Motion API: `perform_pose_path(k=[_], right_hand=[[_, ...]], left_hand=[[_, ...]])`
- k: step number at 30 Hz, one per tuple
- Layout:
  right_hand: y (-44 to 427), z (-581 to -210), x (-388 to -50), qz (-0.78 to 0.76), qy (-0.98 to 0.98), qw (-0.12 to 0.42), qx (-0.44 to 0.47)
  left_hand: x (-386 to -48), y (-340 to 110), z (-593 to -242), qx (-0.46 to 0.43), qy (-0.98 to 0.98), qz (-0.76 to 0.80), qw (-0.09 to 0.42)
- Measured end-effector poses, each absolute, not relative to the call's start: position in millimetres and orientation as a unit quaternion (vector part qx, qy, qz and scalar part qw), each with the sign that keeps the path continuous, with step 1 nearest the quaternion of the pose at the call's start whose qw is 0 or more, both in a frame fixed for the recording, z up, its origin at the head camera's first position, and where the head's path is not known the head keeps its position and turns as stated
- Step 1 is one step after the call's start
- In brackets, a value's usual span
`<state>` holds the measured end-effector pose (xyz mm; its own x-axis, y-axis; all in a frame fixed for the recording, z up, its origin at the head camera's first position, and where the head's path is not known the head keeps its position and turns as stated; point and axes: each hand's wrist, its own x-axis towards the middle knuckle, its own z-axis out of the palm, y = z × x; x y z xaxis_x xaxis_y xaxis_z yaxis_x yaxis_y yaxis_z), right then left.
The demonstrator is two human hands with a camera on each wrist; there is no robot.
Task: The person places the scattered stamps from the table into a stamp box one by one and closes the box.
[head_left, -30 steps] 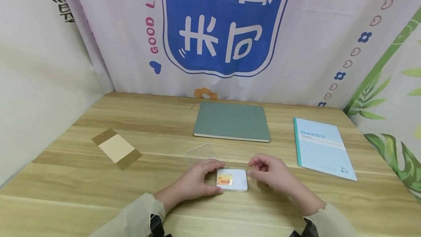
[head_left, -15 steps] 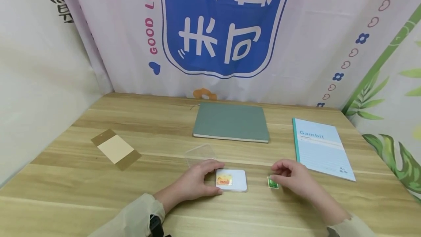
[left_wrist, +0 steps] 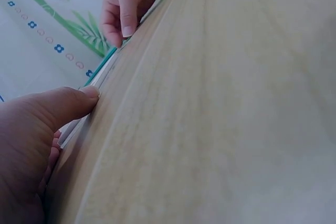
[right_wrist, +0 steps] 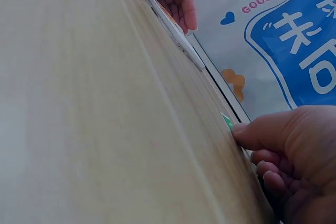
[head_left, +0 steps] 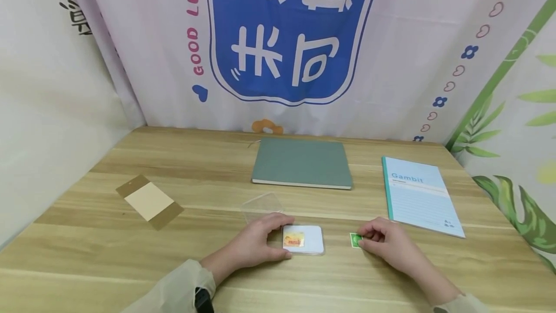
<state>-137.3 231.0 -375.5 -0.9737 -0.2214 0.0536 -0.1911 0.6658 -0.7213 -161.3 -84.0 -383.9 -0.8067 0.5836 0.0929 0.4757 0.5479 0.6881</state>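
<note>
In the head view my left hand [head_left: 257,241] holds the left end of a flat white rounded-corner card stack [head_left: 313,239], thumb on the near side and fingers on the far side. A small yellow-orange picture piece [head_left: 294,239] lies on its left part. To the right, my right hand [head_left: 388,241] pinches a small green stamp-like piece with a pale border [head_left: 355,240] by its right edge, at the tabletop. The right wrist view shows the thumb on this green piece [right_wrist: 228,121], other fingers curled beneath the hand. A clear plastic lid [head_left: 263,204] lies behind my left hand, partly covered by it.
A grey-green hardcover notebook [head_left: 302,162] lies at the back of the wooden table [head_left: 208,158]. The light-blue "Gambit" notebook [head_left: 421,197] is at the right, behind my right hand. A brown and cream card [head_left: 149,201] lies at the left. Printed cloth [head_left: 165,62] hangs behind.
My right hand has moved right, away from the white stack, and the small green piece has come into view in its fingers. My left hand stays at the stack. The head view has shifted slightly.
</note>
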Motion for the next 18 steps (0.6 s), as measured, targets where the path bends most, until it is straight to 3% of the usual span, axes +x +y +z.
perform_pose_path(k=[18], right_hand=[[230.4, -375.0, -139.4, -0.394, 0.913, 0.024, -0.105]], left_hand=[[-160.2, -83.6, -382.1, 0.299, 0.879, 0.363, 0.079]])
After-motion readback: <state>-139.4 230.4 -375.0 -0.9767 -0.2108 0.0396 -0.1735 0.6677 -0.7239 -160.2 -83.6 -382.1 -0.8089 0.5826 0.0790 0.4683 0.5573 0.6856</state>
